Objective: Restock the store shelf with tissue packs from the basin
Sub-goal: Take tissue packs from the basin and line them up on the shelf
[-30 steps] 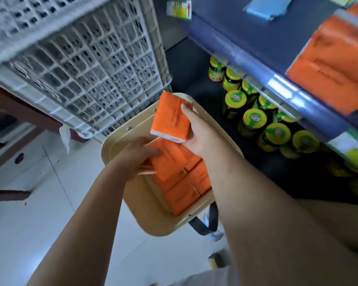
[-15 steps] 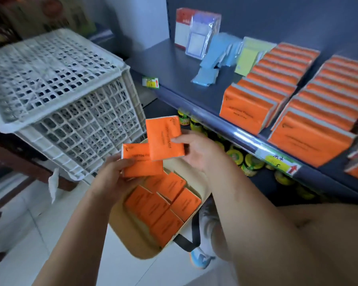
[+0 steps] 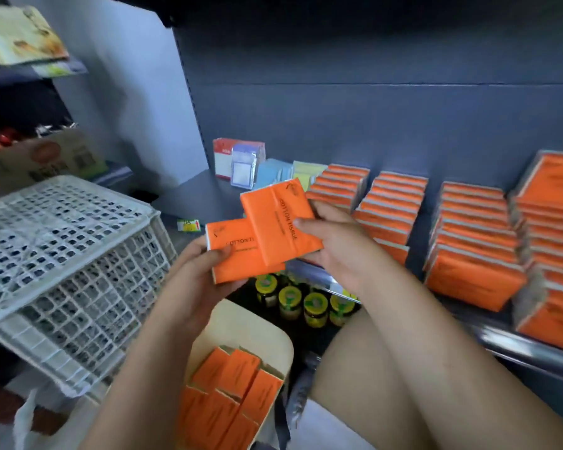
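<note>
Your left hand [image 3: 205,271] grips one orange tissue pack [image 3: 238,258], with the thumb curled over its lower left face and the fingers underneath. Your right hand [image 3: 335,248] grasps a second pack [image 3: 278,222], thumb on the printed face and fingers wrapped behind. The second pack overlaps the other's right end and touches it. Both are held in the air in front of the shelf [image 3: 189,196], above the basin [image 3: 241,323]. Spare packs [image 3: 234,394] lie in the basin. Stacked packs [image 3: 468,238] stand in rows on the shelf, right side. There is a white crate [image 3: 62,254] at left and jars [image 3: 306,303] below the shelf.
</note>
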Demonstrator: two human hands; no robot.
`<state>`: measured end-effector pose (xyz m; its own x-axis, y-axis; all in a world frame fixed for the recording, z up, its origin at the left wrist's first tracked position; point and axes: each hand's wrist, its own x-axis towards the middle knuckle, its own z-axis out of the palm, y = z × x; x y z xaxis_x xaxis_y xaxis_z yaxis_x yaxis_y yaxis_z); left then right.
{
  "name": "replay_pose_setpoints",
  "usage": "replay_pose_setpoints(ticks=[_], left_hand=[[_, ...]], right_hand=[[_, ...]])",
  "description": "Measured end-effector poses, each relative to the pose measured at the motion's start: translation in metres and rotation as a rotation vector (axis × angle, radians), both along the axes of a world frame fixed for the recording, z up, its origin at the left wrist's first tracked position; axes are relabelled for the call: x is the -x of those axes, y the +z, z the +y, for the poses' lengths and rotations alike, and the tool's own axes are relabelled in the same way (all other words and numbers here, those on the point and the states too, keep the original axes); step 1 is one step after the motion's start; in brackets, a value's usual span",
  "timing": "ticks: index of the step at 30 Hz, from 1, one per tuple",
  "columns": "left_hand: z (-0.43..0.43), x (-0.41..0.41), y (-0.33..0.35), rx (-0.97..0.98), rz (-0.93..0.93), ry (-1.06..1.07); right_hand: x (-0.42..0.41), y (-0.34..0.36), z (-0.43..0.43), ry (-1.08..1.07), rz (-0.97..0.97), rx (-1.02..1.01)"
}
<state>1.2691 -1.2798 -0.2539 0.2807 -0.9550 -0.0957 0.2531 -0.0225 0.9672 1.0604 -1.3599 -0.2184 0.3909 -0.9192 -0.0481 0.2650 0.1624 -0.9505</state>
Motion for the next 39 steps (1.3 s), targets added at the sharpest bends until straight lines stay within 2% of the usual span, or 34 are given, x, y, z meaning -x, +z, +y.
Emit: replay_pose_setpoints(ticks=[8,17,19,21,24,27,31,33,39], left_hand=[[-0.063,0.111,0.076,0.151,-0.110,-0.200],[-0.138,0.227,0.127,0.089,-0.235,-0.492],[-0.154,0.238,0.129,0.095,-0.293,-0.483],[-0.168,0.240,0.119,0.108,-0.337,-0.462],[-0.187,0.239,0.096,0.113,-0.279,-0.354],[-0.198,0.238,0.088,0.115,-0.194,-0.284],[-0.217,0.227,0.083,0.112,-0.204,-0.289],[-0.223,0.216,0.077,0.111,-0.209,-0.289],[-0.233,0.183,0.062,0.077,-0.193,-0.254]], right_hand=[[0.122,0.057,0.008,-0.304,-0.117,0.078],[0.234,0.082,0.004,-0.551,-0.057,0.182],[0.249,0.083,-0.001,-0.632,0.095,0.279],[0.264,0.082,-0.009,-0.728,0.332,0.387],[0.283,0.089,-0.030,-0.821,0.634,0.482],[0.292,0.100,-0.065,-0.787,0.852,0.531],[0.297,0.099,-0.119,-0.748,1.200,0.659],[0.297,0.090,-0.141,-0.710,1.320,0.694],[0.297,0.053,-0.189,-0.620,1.521,0.715]])
